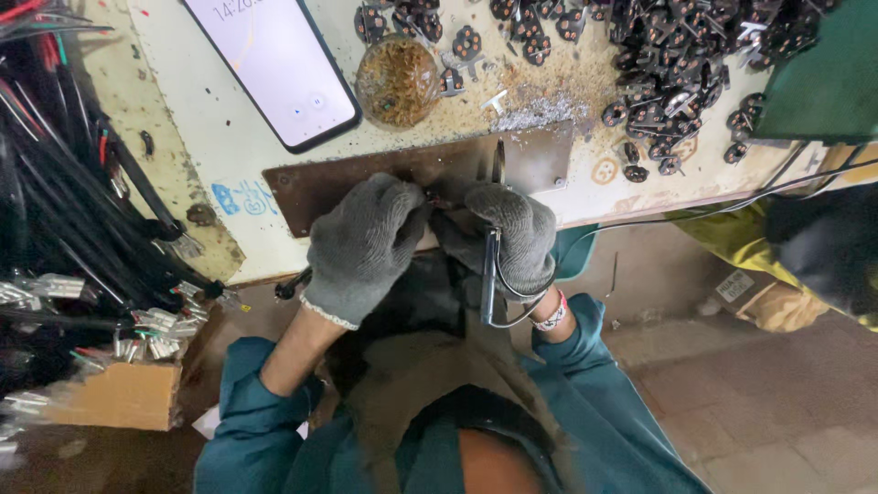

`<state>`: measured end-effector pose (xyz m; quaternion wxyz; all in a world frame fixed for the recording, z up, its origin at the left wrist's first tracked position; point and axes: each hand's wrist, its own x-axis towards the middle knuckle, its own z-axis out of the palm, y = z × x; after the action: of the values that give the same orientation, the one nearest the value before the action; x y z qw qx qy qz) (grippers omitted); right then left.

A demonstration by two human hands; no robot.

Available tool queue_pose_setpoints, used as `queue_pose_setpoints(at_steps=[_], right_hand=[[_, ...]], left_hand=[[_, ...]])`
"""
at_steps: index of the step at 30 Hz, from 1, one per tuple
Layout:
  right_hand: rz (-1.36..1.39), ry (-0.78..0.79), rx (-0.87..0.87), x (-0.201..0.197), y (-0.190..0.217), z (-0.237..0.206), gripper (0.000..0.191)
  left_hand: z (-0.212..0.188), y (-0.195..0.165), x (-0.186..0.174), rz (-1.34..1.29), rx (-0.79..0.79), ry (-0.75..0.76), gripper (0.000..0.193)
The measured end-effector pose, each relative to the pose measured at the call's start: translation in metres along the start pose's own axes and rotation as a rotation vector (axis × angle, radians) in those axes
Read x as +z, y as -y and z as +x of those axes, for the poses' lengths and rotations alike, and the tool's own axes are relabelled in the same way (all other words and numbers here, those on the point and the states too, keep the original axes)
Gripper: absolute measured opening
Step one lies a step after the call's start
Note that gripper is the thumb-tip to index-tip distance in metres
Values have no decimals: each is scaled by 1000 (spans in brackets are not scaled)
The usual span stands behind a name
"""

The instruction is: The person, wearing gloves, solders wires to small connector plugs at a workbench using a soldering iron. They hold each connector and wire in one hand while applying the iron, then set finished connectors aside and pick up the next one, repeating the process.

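Both hands wear grey knit gloves and meet at the front edge of a brown metal plate [366, 178] fixed to the bench. My left hand [364, 245] is curled, its fingertips pinching a small dark part against the plate. My right hand [514, 238] grips a dark pen-shaped tool [490, 279] with a black cord [640, 220] trailing right; its tip points up toward the small part. The part itself is mostly hidden between the fingers. A thin metal pin [499, 163] stands on the plate just above my right hand.
A phone [274, 64] lies at the bench's back left. A round tin of brownish flux [398, 80] sits beside it. Several small black round boards [677, 73] are heaped at the back right. Bundles of black wires with metal terminals [82, 229] hang at left.
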<state>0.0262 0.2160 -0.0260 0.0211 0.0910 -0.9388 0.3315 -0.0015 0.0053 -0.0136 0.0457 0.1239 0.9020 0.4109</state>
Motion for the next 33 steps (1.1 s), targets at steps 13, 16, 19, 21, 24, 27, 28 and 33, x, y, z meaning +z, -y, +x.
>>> queue_pose_setpoints(at_steps=[13, 16, 19, 21, 24, 27, 28, 33], right_hand=[[118, 27, 37, -6, 17, 17, 45], [132, 14, -1, -8, 7, 11, 50], [273, 38, -91, -14, -8, -2, 41], [0, 104, -33, -14, -16, -13, 21], [37, 71, -107, -10, -24, -26, 22], [95, 54, -178, -8, -24, -29, 23], [106, 99, -195, -8, -23, -27, 25], [166, 6, -257, -11, -19, -18, 22]], left_hand=[[-5, 11, 9, -59, 41, 32, 18], [-5, 11, 12, -33, 50, 13, 19], [-7, 11, 14, -11, 52, 4, 21], [-7, 12, 15, -21, 14, 23, 18], [-7, 12, 16, -13, 45, -11, 18], [-6, 10, 16, 64, 46, -7, 19], [-5, 9, 15, 71, 42, -7, 19], [-4, 1, 11, 22, 18, 23, 18]])
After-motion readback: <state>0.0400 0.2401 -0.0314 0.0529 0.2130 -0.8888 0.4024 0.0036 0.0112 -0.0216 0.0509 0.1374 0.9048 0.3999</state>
